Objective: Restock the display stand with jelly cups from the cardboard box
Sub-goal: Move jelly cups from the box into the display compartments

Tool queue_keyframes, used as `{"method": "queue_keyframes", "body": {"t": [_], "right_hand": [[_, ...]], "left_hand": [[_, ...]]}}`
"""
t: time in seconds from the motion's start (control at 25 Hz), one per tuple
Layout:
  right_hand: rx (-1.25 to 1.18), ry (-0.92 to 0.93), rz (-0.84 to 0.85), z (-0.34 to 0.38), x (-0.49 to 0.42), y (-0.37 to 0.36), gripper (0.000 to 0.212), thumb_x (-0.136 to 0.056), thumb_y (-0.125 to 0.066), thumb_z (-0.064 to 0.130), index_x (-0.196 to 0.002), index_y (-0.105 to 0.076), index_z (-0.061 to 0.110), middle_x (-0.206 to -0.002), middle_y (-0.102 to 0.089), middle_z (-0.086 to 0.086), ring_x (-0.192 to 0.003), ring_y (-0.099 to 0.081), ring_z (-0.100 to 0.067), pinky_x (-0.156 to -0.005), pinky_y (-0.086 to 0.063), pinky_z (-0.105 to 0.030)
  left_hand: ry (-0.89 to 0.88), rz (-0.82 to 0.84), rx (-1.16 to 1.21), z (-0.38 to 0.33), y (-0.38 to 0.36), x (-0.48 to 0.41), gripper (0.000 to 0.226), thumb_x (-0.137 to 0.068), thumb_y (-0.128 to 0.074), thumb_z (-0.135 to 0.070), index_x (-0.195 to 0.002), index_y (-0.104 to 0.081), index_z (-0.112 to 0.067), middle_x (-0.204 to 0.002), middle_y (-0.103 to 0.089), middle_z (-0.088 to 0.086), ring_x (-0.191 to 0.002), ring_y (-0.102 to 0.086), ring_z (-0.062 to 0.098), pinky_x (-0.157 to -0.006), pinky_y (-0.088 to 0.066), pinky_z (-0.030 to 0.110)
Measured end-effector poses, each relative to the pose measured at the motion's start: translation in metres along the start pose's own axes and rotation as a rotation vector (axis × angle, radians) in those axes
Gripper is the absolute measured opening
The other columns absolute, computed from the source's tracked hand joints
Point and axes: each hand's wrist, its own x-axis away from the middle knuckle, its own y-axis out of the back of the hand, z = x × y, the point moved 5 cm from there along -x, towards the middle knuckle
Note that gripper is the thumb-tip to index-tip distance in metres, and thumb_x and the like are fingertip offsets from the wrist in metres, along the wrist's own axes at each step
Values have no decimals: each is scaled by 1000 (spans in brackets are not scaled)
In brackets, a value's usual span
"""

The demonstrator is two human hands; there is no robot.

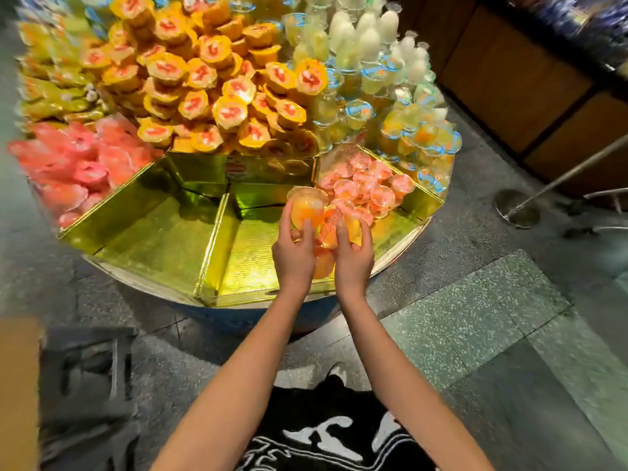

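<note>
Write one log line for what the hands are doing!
left hand: grips orange jelly cup | right hand: grips jelly cups | where: over gold compartment

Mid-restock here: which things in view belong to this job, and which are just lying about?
Job: jelly cups held in left grip and right grip; partly filled gold compartment; pink-lidded cups already in it; cardboard box at left edge.
Lying about: orange-lidded pile; pink packets; dark crate; metal stand base.
</note>
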Motion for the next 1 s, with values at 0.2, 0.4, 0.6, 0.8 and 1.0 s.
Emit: {"method": "queue_keyframes", "body": {"t": [0.2, 0.4, 0.6, 0.8, 1.0], "right_hand": [[52, 27, 55, -7, -79, 69, 56, -91, -62, 48, -141, -47, 27, -121, -57, 21, -105, -58, 5, -93, -49, -27], [59, -79, 176, -39, -125, 82, 48, -83, -56, 66, -127, -51, 48, -130, -59, 11, -116, -60, -17, -92, -53, -49], [74, -215, 275, -59, -173, 76, 38, -96, -49, 53, -128, -50, 31, -112, -63, 0, -89, -63, -12, -74, -56, -28], [4, -513, 320, -97, -229, 59, 27, -101, -46, 45, -118, -43, 25, -97, -62, -17, -62, -58, -21, -58, -54, -30], [-123, -743, 337, -128, -246, 28, 41, -102, -42, 43, -134, -35, 19, -98, -61, -16, -79, -65, -27, -70, -57, -34]], "left_hand": [[68, 29, -4, 2, -100, 6, 51, -91, -51, -51, -141, -43, -43, -100, -72, 9, -82, -70, 23, -73, -58, 46], [200, 33, 34, 19, -130, -5, 46, -98, -59, -29, -142, -48, -37, -99, -72, 5, -70, -71, 13, -71, -59, 39], [236, 18, 17, 29, -139, -46, 45, -97, -60, -27, -142, -51, -33, -108, -70, -11, -86, -71, 10, -73, -59, 33], [282, 53, -11, 36, -145, -93, 46, -98, -59, -24, -142, -50, -28, -111, -69, -8, -81, -72, 10, -68, -57, 23], [331, 31, -40, 55, -141, -105, 42, -98, -59, -24, -138, -53, -34, -112, -70, -3, -85, -71, 13, -63, -52, 16]]}}
